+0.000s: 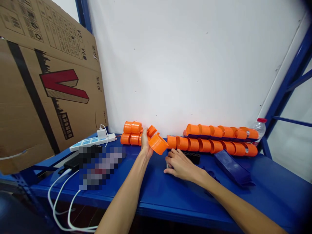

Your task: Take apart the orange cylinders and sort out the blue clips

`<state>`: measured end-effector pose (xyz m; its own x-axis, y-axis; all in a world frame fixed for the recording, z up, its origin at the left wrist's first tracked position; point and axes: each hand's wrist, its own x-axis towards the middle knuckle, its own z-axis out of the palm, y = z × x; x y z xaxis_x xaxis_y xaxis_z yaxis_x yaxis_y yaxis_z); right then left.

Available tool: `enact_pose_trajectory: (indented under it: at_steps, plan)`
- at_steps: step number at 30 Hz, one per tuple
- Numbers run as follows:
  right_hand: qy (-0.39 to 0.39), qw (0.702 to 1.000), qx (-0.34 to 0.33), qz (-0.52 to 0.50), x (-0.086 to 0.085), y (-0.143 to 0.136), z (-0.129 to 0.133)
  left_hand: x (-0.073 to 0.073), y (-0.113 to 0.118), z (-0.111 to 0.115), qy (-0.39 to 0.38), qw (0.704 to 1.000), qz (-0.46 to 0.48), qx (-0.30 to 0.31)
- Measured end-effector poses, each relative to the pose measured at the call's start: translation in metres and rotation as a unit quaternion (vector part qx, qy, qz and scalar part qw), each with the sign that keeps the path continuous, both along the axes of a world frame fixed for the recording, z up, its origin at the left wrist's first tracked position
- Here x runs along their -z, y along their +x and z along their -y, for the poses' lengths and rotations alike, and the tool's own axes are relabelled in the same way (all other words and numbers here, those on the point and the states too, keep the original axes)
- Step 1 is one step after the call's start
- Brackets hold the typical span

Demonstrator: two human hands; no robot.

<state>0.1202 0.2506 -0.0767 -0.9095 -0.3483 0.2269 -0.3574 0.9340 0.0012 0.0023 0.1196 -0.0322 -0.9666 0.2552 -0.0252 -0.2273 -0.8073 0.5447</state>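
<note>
Slip risk: the left hand [145,143] is grasping a tilted orange ring [158,145]; a loose hold could be letting it roll away
Knock risk: the stacked orange rings [129,138] are sitting just beside that hand; a sideways swing could be toppling them
Snag risk: the black holed part [192,157] is lying beside the right hand [179,163]; the wrist could be nudging it
Left pose: arm reaching forward, fingers pointing up
Right pose: palm facing down, fingers curling; grasp unclear, underside hidden
</note>
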Motion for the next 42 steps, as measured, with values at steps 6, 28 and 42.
enact_pose_trajectory:
  at_steps: [6, 28, 42]
  plan:
    - [-0.002, 1.000, 0.004, -0.010, -0.008, 0.001, -0.008, 0.003, -0.002, 0.000, -0.001, 1.000, -0.009, 0.005]
    - [-0.071, 0.997, -0.002, 0.037, -0.004, 0.000, -0.008, 0.007, -0.005, -0.003, -0.019, 1.000, -0.009, -0.011]
    - [-0.094, 0.995, -0.001, -0.033, -0.006, 0.003, -0.016, 0.009, -0.010, -0.004, -0.049, 0.998, -0.022, -0.021]
